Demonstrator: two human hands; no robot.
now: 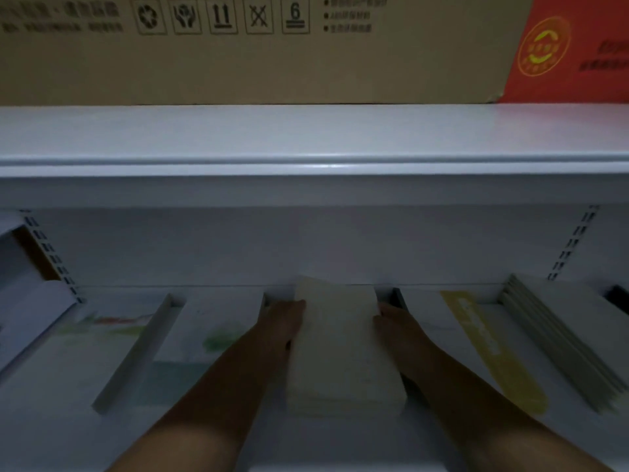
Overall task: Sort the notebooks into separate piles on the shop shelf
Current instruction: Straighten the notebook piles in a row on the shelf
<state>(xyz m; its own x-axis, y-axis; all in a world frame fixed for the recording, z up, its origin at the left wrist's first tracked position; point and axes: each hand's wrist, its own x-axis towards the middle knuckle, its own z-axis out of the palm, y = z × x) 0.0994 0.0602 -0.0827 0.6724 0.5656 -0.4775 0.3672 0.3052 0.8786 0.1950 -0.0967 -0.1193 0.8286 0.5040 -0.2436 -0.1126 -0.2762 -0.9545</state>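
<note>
A thick cream stack of notebooks [340, 345] lies in the middle compartment of the white shop shelf [306, 437]. My left hand [284, 318] grips the stack's left side and my right hand [396, 318] grips its right side. To the left lie white notebooks with green and red cover art [112, 328] and another with a green patch [221, 338]. A notebook with a yellow band [493, 352] lies to the right, and beyond it a pile of pale notebooks [571, 342].
White dividers [136, 356] split the shelf into compartments. An upper shelf board [306, 141] overhangs, carrying a large cardboard box [272, 52] with a red panel. Slotted uprights [571, 243] run up the back wall. A white box [30, 321] sits at far left.
</note>
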